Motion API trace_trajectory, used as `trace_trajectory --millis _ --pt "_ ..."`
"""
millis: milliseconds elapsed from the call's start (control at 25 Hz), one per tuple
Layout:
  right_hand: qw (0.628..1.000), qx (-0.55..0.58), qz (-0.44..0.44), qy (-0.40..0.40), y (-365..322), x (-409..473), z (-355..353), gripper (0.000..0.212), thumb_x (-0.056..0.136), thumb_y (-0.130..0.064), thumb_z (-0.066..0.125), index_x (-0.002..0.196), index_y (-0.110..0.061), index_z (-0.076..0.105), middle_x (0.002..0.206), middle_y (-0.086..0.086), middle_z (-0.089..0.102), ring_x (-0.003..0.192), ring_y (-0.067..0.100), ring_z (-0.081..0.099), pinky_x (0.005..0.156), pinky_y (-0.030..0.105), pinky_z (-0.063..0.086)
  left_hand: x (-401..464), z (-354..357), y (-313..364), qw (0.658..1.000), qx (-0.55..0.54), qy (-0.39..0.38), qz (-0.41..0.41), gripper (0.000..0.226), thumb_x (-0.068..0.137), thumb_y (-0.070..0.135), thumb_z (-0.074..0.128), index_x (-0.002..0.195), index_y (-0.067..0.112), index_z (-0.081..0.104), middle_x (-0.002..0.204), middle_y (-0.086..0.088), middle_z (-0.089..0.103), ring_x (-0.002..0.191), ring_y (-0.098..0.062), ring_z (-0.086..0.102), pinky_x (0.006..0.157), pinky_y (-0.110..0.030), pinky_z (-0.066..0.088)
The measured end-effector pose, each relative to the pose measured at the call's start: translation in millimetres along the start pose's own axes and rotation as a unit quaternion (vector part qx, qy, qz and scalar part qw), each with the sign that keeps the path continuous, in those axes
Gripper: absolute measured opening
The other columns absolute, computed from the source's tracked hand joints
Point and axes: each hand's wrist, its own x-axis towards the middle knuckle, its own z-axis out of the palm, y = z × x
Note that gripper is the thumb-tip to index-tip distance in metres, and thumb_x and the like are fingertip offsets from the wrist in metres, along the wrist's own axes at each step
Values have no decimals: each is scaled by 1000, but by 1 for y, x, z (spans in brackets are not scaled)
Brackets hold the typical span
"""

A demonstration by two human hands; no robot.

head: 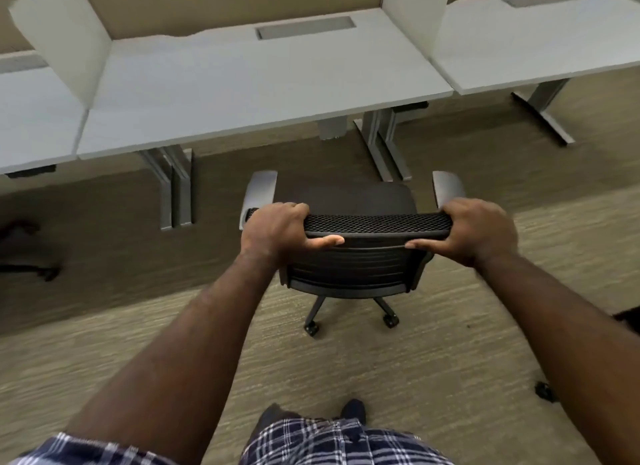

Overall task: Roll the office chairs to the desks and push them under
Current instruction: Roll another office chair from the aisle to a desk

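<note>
- Chair (353, 267): black office type, mesh back, grey armrests, on casters; stands on carpet (433, 378) in front of middle desk (242, 94), seat facing desk, near it but not yet under.
- Grip: left hand (277, 232) and right hand (474, 232) both wrapped firm on top edge of backrest, one at each end, thumbs on the near side, fingers over the far side.
- Risk 1: armrests (263, 187) may hit desk edge if they sit higher than underside of top; can't tell clearance from this angle. Cause: a hard shove w/o checking height.
- Risk 2: chair looks set toward the right half of the desk; right armrest or a caster (391, 321) could catch desk leg (384, 146). Cause: pushing straight w/o steering left.
- Risk 3: fingers over backrest top could get pinched vs. desk edge if pushed deep.
- Risk 4: casters drag on carpet, chair may swivel off line w/ uneven push.
- Risk 5: base of another chair (27, 256) at left edge, well apart; low hazard.
- Writing/brands: none legible on chair, desk or divider (62, 38).
</note>
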Motion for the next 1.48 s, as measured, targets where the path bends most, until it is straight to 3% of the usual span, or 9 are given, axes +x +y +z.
trace_trajectory --millis 160,520,800,1160,1360,1480 --pt "999 -9 -43 -5 -13 54 12 99 50 -108 22 76 -21 60 74 2 60 67 27 57 59 31 38 16 -1 -29 999 8 1 -54 91 60 103 10 77 24 52 71 5 53 62 -17 50 52 -32 36" --pt "994 4 -109 -16 -73 168 37 102 51 -108 18 81 -21 63 77 3 61 71 27 57 65 35 46 45 -5 -117 990 30 22 -138 97 60 103 14 86 22 61 73 5 56 64 -16 50 55 -30 35" --pt "993 22 -120 0 -150 242 52 103 50 -108 22 78 -19 65 73 3 62 70 28 60 62 33 41 65 -11 -215 987 36 21 -156 101 58 103 9 86 23 63 71 8 55 64 -13 49 51 -27 27" --pt "990 46 -133 -29 -242 328 69 109 49 -108 20 92 -20 68 86 2 67 83 26 62 74 37 47 84 -11 -333 984 41 10 -175 100 62 102 16 96 23 66 77 8 60 67 -10 47 57 -28 32" --pt "988 49 -138 -42 -280 357 77 103 51 -108 23 91 -23 66 88 0 65 84 23 60 71 35 39 87 -13 -380 982 40 1 -185 103 60 103 13 99 23 66 80 7 61 70 -10 47 59 -29 34" --pt "986 43 -152 -48 -298 370 79 102 52 -107 20 89 -22 63 86 0 64 81 22 58 73 36 41 87 -12 -403 981 36 -1 -188 105 61 103 14 106 23 66 87 4 66 73 -9 45 61 -29 35"
